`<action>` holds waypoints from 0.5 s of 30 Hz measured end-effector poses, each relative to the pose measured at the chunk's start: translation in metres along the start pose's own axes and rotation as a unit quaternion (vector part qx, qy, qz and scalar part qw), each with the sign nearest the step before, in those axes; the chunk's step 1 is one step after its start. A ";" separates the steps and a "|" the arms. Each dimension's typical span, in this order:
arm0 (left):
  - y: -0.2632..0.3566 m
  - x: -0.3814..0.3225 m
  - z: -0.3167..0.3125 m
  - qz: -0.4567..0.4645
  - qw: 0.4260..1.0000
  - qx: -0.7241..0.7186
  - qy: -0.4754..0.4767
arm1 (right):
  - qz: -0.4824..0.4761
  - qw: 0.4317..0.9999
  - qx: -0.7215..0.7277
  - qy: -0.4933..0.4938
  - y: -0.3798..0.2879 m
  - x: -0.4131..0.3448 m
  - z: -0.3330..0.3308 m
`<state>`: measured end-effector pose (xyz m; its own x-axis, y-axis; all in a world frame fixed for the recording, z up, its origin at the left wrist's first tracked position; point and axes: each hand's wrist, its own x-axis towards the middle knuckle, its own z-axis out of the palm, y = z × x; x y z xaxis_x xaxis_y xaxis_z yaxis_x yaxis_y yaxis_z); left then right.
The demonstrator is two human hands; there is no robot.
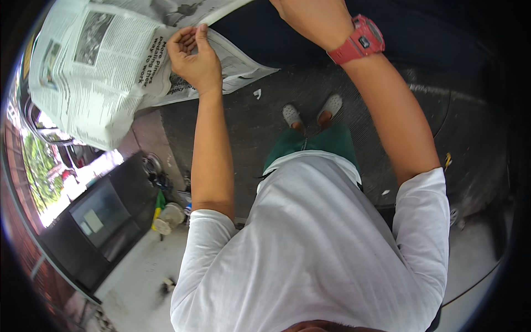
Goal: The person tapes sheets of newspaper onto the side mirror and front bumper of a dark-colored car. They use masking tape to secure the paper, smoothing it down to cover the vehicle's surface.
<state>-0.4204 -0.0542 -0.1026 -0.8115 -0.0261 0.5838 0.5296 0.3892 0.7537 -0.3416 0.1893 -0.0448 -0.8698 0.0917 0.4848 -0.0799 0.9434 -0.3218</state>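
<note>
Newspaper sheets (116, 54) spread over the upper left, wrinkled, with a pointed corner hanging to the right over a dark blue surface (257, 29), which looks like a vehicle's body panel. My left hand (197, 60) is at the right edge of the sheets, its thumb and curled fingers pinching the paper beside a pale strip. My right hand (311, 18) reaches past the top rim of the picture in front of the dark surface. Its fingers are out of view, so what it holds is hidden. A red digital watch (361, 40) is on the right wrist.
Grey clogs (292, 115) are on my feet on the dark ribbed floor (249, 137). White scraps (257, 93) lie near them. At the left are a dark panel with a window (99, 216), a dirty pale container (169, 218) and metal railings (25, 216). A wheel (454, 215) shows at the right.
</note>
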 end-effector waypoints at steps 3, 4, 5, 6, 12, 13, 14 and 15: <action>-0.005 0.002 -0.005 0.044 0.998 0.038 -0.024 | 0.023 0.999 0.020 0.028 -0.003 -0.005 0.009; -0.005 0.003 -0.002 0.053 0.998 0.029 -0.024 | 0.037 0.998 0.020 0.038 -0.007 -0.008 0.007; -0.007 0.005 -0.003 0.058 0.998 0.023 -0.031 | 0.037 0.997 0.020 0.059 -0.007 -0.009 0.008; -0.010 0.006 -0.004 0.064 0.997 0.017 -0.037 | 0.038 0.996 0.019 0.080 -0.007 -0.010 0.011; -0.022 0.014 -0.006 0.127 0.989 0.041 -0.058 | 0.042 0.981 0.038 0.186 -0.009 -0.024 0.036; -0.026 0.013 -0.009 0.135 0.988 0.054 -0.057 | 0.041 0.980 0.039 0.191 -0.011 -0.025 0.042; -0.026 0.013 -0.011 0.140 0.986 0.064 -0.059 | 0.044 0.979 0.036 0.194 -0.012 -0.024 0.045; -0.023 0.013 -0.008 0.142 0.985 0.066 -0.064 | 0.048 0.978 0.029 0.200 -0.011 -0.024 0.045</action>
<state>-0.4414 -0.0713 -0.1099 -0.6636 0.2147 0.7166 0.7103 0.4814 0.5136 -0.3420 0.1620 -0.0897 -0.6158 0.3076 0.7254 -0.0449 0.9054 -0.4222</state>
